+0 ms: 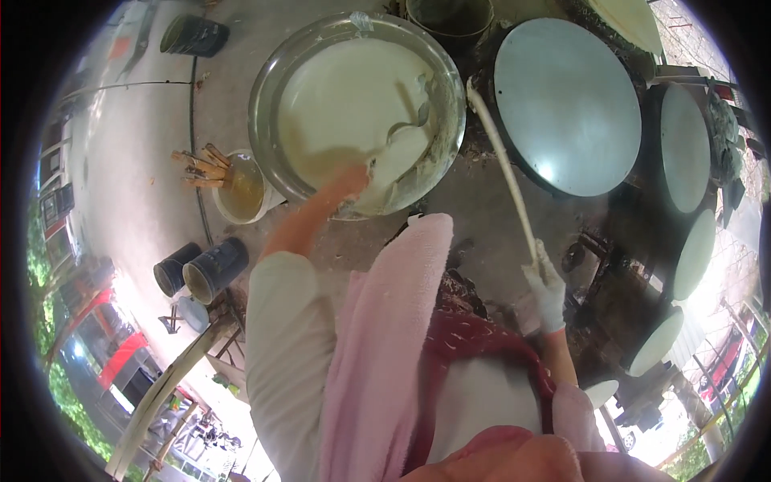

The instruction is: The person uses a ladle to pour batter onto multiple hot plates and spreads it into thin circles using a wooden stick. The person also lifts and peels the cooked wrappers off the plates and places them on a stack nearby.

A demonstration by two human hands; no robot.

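Note:
My left hand (353, 181) reaches into a wide metal basin (263, 120) of pale, milky batter (337, 104). Its fingers are closed beside a whitish mass (401, 153) at the basin's near right side; what they grip is hard to make out. A thin curved dark edge shows just beyond that mass. In a white glove, my right hand (548, 289) is closed around the lower end of a long pale stick (506, 165). The stick slants up and left, its far tip between the basin and a large round griddle (569, 104).
More round griddles (684, 149) curve down the right side. Left of the basin stands a white bucket (238, 189) holding brownish liquid and several wooden sticks (209, 167). Dark buckets (215, 269) are on the floor at left, another dark bucket (193, 36) farther off. A pink towel (389, 337) hangs over me.

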